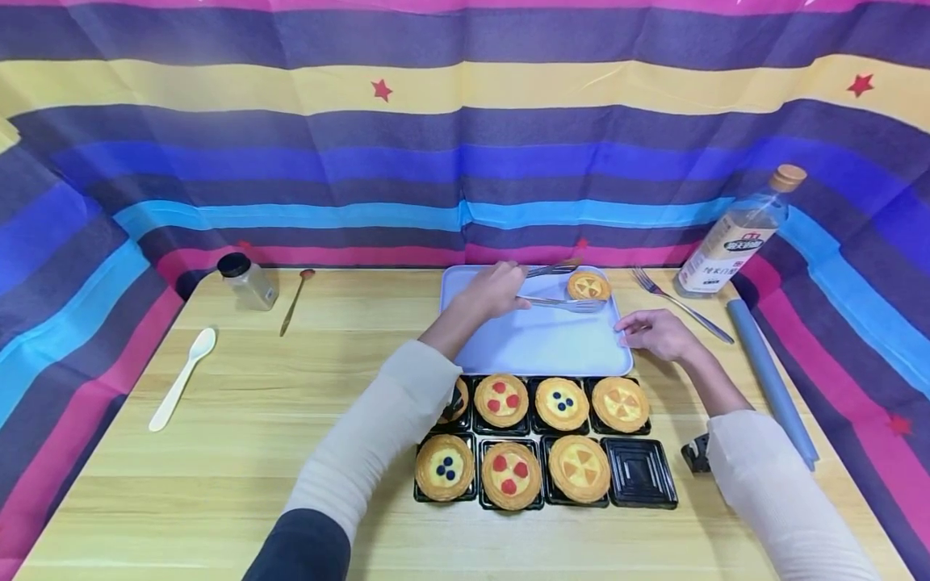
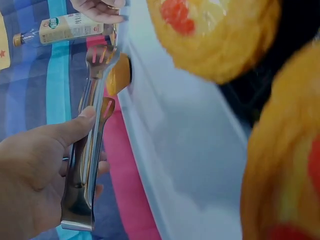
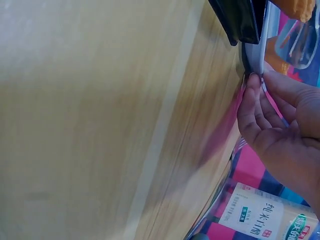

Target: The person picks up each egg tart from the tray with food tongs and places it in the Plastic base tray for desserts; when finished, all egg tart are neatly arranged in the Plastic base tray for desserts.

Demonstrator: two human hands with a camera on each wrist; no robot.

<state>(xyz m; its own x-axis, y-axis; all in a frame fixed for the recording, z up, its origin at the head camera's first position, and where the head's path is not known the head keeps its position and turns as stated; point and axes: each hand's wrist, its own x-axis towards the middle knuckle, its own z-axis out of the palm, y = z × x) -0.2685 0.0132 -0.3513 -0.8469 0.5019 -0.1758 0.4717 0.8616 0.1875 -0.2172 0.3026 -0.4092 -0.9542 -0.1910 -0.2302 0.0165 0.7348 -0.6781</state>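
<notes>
My left hand (image 1: pixel 496 289) holds metal serving tongs (image 2: pixel 89 155), thumb along one arm of them, above the lilac tray (image 1: pixel 538 343). Their slotted ends are spread apart and point right, near an orange-wedge tart (image 1: pixel 588 286) at the tray's far right corner. My right hand (image 1: pixel 657 332) pinches the tray's right rim between thumb and fingers, as the right wrist view shows. In front of the tray stand two rows of tarts in black plastic bases, among them a raspberry tart (image 1: pixel 501 401) and a blueberry tart (image 1: pixel 562 404). My left sleeve partly covers the leftmost back tart (image 1: pixel 454 401).
A bare black base (image 1: pixel 643 472) ends the front row. Right of the tray lie a fork (image 1: pixel 683 304) and a blue-grey roll (image 1: pixel 773 383), with a bottle (image 1: pixel 732 242) behind. At left are a jar (image 1: pixel 249 282), a thin spoon (image 1: pixel 294 307) and a white spoon (image 1: pixel 184 378).
</notes>
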